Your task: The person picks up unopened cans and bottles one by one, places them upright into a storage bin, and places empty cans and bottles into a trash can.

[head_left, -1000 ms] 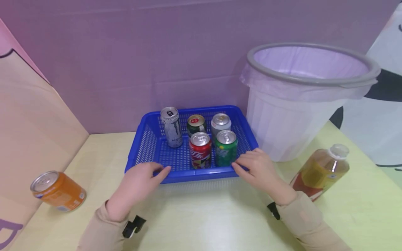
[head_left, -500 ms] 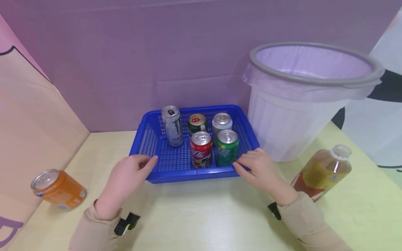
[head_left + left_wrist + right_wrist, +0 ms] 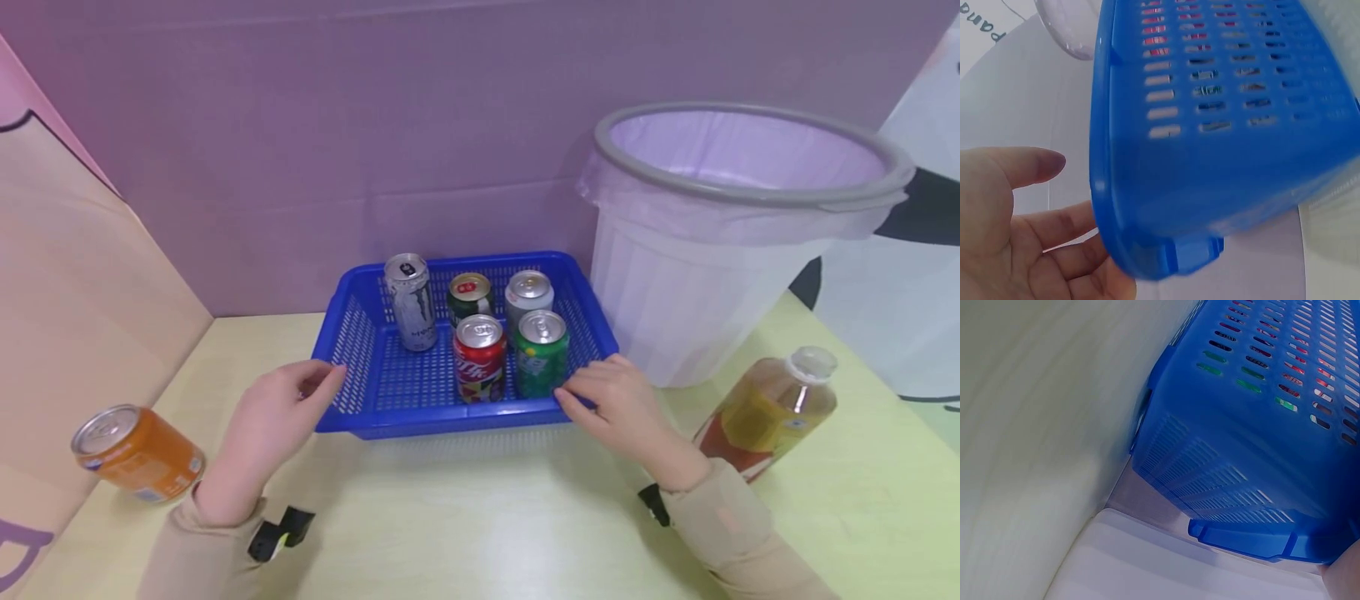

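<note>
A blue plastic basket (image 3: 450, 414) sits on the table in the head view, holding several upright drink cans. Among them are a tall silver can (image 3: 412, 308), a red can (image 3: 480, 362), a green can (image 3: 542, 358), a white can (image 3: 528, 292) and a dark can with a gold top (image 3: 471, 292). At the front right corner my right hand (image 3: 618, 404) grips the basket's rim. My left hand (image 3: 281, 408) is at the front left corner. In the left wrist view its thumb stands away from the rim, with loosely bent fingers at the rim's edge.
An orange can (image 3: 142, 454) stands at the left. A white bin (image 3: 660, 292) with a grey rim and a liner rises right behind the basket. Near my right forearm is a bottle (image 3: 772, 412) of amber drink. A purple backdrop (image 3: 360, 150) hangs behind.
My left hand has slid left along the basket's front edge to its corner. The right hand keeps its place on the rim, and the basket and cans look unmoved.
</note>
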Available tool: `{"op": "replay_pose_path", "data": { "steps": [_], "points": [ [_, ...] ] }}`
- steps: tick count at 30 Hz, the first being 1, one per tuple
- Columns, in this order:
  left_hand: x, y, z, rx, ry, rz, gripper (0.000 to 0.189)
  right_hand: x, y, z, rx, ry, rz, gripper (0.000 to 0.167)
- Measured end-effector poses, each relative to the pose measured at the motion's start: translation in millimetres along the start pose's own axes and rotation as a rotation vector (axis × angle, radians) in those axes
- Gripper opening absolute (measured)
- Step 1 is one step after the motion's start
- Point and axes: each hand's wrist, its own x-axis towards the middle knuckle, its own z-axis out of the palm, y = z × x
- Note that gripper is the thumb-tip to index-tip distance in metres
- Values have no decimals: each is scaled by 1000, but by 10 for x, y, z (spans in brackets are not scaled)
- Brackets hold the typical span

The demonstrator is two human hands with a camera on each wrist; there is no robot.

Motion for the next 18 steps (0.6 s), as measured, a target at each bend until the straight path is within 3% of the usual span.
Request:
{"op": "replay_pose_path", "data": {
  "steps": [6,11,18],
  "points": [
    [-36,-247,-200,-11,22,-24,46,-5,17,-13,-4,-17,-3,52],
    [-120,-489,-389,-14,132,-81,45,-5,8,1,0,-14,4,53],
    [-158,-620,-465,-119,272,-103,37,-11,17,5,2,-5,3,53]
  ]
}}
